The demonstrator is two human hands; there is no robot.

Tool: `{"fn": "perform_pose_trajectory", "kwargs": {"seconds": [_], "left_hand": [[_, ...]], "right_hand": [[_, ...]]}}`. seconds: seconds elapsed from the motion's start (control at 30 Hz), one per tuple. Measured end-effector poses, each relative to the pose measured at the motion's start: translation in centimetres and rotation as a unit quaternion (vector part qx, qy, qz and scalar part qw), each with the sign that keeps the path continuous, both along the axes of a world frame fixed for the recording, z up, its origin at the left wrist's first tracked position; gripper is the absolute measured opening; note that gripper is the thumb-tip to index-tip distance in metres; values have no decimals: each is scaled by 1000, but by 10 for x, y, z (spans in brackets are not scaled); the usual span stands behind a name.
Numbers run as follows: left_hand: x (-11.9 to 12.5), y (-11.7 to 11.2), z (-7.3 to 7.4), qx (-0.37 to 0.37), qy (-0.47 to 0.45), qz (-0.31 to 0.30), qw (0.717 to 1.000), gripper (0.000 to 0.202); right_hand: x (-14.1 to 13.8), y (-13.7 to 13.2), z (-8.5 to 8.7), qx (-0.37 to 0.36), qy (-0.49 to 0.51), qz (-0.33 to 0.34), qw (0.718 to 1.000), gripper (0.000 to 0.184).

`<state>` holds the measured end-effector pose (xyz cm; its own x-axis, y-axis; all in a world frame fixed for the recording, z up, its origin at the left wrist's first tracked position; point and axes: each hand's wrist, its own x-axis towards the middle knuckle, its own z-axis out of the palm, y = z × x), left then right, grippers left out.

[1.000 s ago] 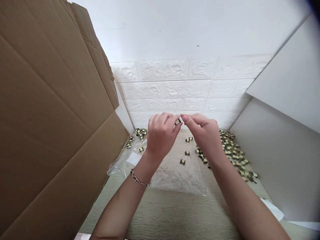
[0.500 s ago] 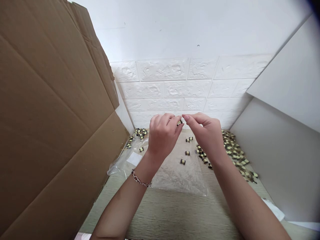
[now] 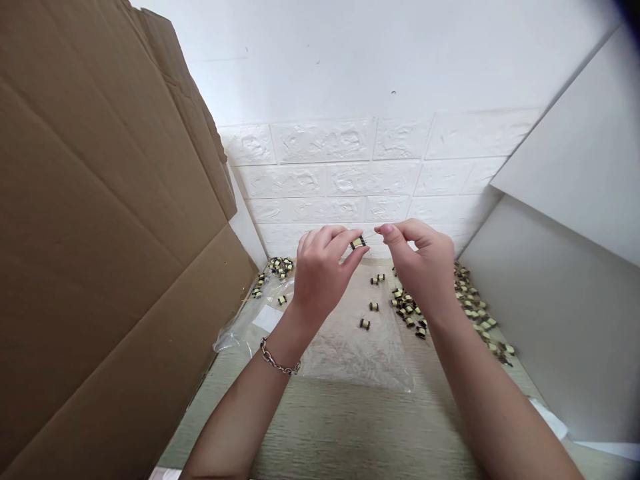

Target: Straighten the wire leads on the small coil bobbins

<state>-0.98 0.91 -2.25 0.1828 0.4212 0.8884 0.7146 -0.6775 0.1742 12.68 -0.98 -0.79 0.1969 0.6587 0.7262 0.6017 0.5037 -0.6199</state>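
Note:
Between thumb and fingertips, my left hand (image 3: 325,270) grips a small transformer (image 3: 358,243) with a yellow-wrapped middle, black ends and thin metal pins. A fine wire (image 3: 371,236) runs from its right end to my right hand (image 3: 417,260), whose thumb and forefinger are pinched on it. Both hands are raised above a clear plastic bag (image 3: 360,363) lying flat on the table. A few loose transformers (image 3: 365,324) of the same kind rest on the bag below the hands.
A large pile of transformers (image 3: 480,307) spreads along the right side, partly behind my right forearm. A smaller heap (image 3: 281,267) sits at the back left. Cardboard (image 3: 115,253) stands at the left, a grey panel (image 3: 565,320) at the right, and a white brick-patterned wall (image 3: 350,140) behind.
My right hand has moved a little to the right, away from my left, and the wire now shows between them. More of the held transformer is visible.

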Motion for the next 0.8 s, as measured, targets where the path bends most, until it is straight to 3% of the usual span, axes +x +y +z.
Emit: {"fn": "perform_pose_trajectory", "kwargs": {"seconds": [0.13,0.43,0.67,0.8], "left_hand": [[0,-1,2,10,-11,-15,1000,22],[0,-7,6,60,-38,-68,995,18],[3,-10,6,71,-49,-92,992,18],[3,-11,6,66,-52,-95,992,17]], "right_hand": [[1,2,0,-4,5,1,1000,24],[3,3,2,-78,113,146,980,24],[-3,12,-8,-137,229,299,916,27],[-9,15,-13,-175,304,384,854,20]]}}
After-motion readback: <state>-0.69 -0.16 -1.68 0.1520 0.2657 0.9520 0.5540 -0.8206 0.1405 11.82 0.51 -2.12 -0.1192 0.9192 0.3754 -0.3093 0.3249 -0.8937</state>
